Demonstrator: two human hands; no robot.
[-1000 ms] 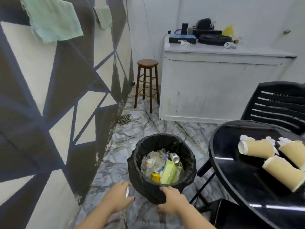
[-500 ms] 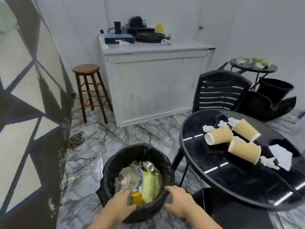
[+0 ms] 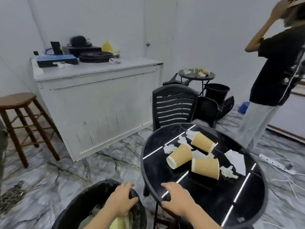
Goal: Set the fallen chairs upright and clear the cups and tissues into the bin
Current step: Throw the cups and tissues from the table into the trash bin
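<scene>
Three tan paper cups [image 3: 179, 156] [image 3: 203, 142] [image 3: 206, 168] lie on their sides on the round black table [image 3: 153, 162]. Crumpled tissues [image 3: 169, 148] [image 3: 229, 172] and a flat tissue [image 3: 235, 160] lie around them. The black bin [image 3: 82, 205], partly filled with rubbish, stands at the table's lower left. My left hand [image 3: 120, 201] grips the bin's rim on the table side. My right hand [image 3: 179, 199] is at the table's near edge with fingers apart, holding nothing. One black chair [image 3: 175, 106] stands upright behind the table; another black chair [image 3: 214, 107] lies fallen further back.
A small far table [image 3: 197, 75] holds more cups and tissues, with a black bucket [image 3: 217, 92] beside it. A person [image 3: 274, 76] stands at the right. A power strip [image 3: 275, 162] and cables lie on the floor. A white cabinet [image 3: 95, 100] and a wooden stool [image 3: 18, 116] are at the left.
The view has swung right from the bin toward the table. My right hand left the bin's rim and moved to the table's near edge. My left hand stays on the rim.
</scene>
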